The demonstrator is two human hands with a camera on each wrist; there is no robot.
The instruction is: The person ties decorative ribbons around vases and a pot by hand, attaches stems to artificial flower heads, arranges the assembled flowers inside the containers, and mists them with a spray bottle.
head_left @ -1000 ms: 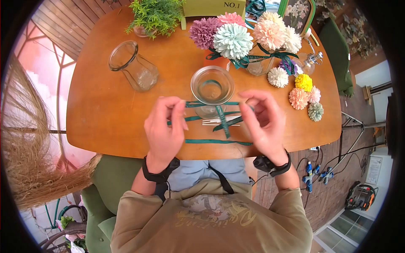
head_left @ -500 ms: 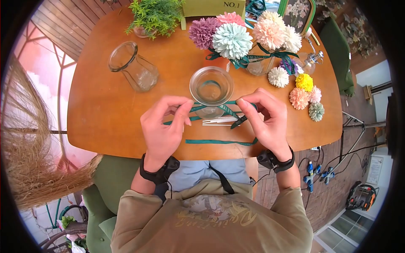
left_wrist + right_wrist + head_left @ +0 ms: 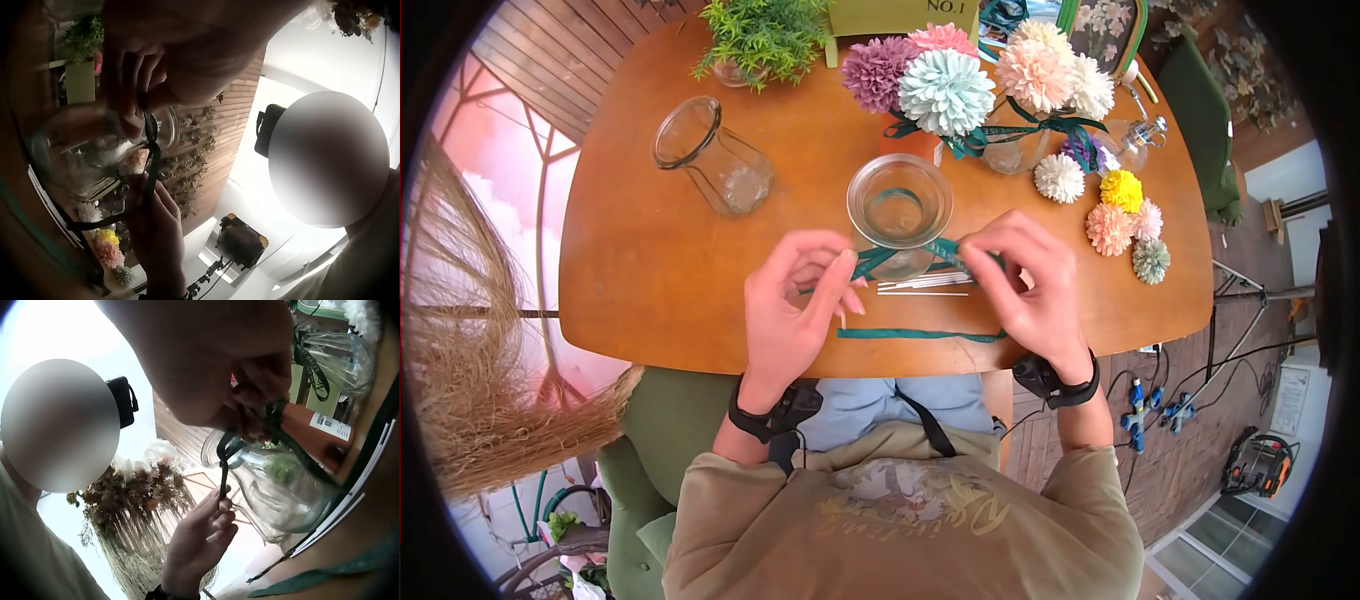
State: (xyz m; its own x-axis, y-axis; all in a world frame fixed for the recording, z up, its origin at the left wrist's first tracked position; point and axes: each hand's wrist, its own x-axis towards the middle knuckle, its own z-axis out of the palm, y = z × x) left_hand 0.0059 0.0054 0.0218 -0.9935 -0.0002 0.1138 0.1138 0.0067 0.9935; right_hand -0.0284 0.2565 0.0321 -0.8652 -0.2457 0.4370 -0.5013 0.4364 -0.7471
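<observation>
A clear glass vase stands upright between the hands, with dark green ribbon at the near side of its neck. My left hand pinches ribbon between thumb and forefinger on the vase's left. On its right, my right hand pinches another part of the ribbon. A crossing or knot of the ribbon shows between the hands in the right wrist view. White sticks lie just in front of the vase, and a separate green ribbon strip lies nearer the table edge.
A second glass vase lies tilted at the left, below a green plant. Behind the vase, artificial flowers stand in an orange pot. Loose flower heads lie at the right. A green chair is at the lower left.
The hands moved closer together, then the ribbon between them drew into a crossing at the vase's neck. The dangling ribbon end over the sticks has gone from view towards the right hand.
</observation>
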